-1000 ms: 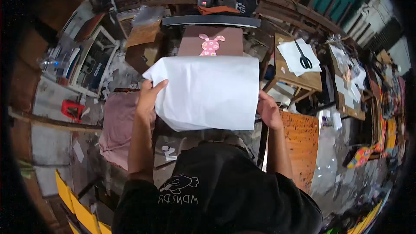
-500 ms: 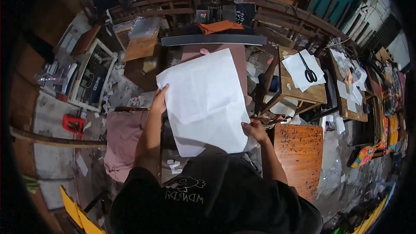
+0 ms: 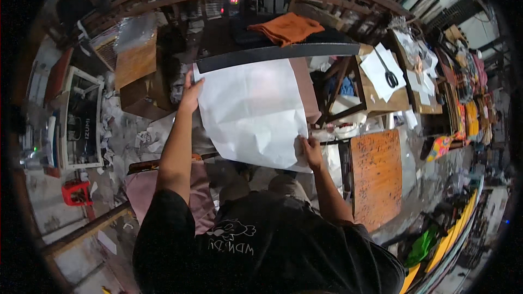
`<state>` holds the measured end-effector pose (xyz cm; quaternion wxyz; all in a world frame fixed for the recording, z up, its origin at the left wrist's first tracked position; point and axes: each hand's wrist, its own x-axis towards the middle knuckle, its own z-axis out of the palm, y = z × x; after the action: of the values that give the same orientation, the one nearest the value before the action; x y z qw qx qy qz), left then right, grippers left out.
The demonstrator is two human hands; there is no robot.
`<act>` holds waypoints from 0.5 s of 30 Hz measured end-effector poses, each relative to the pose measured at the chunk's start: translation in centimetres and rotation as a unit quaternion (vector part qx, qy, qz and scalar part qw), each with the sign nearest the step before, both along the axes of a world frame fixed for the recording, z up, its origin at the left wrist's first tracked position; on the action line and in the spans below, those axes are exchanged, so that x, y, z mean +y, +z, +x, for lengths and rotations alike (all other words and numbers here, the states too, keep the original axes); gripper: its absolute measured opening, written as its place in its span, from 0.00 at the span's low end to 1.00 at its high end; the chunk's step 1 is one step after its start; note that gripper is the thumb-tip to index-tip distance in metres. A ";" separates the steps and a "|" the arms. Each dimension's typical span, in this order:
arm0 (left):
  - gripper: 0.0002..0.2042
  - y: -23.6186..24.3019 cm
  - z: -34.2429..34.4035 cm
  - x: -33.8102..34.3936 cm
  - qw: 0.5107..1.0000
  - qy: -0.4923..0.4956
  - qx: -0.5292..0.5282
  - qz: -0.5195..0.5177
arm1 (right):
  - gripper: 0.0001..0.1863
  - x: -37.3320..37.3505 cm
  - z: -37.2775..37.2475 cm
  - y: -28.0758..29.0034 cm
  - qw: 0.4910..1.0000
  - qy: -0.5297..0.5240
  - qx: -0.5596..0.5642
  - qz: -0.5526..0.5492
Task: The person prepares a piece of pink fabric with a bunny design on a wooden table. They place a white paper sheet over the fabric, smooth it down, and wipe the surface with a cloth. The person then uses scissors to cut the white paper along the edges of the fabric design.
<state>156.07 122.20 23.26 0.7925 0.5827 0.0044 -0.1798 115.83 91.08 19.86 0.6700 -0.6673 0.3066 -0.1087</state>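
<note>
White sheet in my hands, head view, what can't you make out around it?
Head view:
- Surface under the white sheet: the sheet covers it.
- Left hand fingertips: behind the sheet's edge.
- Right hand grip: too small to tell.
- Scissors on paper: too small for detail.

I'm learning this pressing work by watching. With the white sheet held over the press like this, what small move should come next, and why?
Probably lower the white sheet flat. The left hand holds its far corner near the black press edge, the right hand lifts the near corner, and the sheet hangs skewed and creased.
</note>
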 end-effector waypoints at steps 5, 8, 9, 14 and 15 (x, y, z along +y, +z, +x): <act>0.35 -5.2 4.8 3.2 0.977 -0.069 0.169 0.109 | 0.14 3.7 2.5 2.1 0.991 -0.010 0.041 0.123; 0.29 -7.3 5.2 4.4 0.980 -0.063 0.127 0.143 | 0.13 4.5 2.0 2.1 0.988 0.010 0.051 0.146; 0.26 -7.5 5.1 4.6 0.983 -0.030 0.119 0.140 | 0.12 4.1 1.9 2.0 0.991 0.043 0.057 0.117; 0.15 -3.4 4.1 1.9 1.000 0.012 0.020 0.016 | 0.10 1.6 1.9 0.6 0.989 0.023 -0.072 0.124; 0.16 -2.8 3.8 1.3 0.999 0.031 0.011 -0.020 | 0.09 1.7 2.1 1.1 0.979 -0.013 -0.075 0.187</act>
<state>159.91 123.54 20.49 0.8091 0.5644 0.0270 -0.1617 117.98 92.81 20.93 0.8027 -0.5161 0.2786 -0.1078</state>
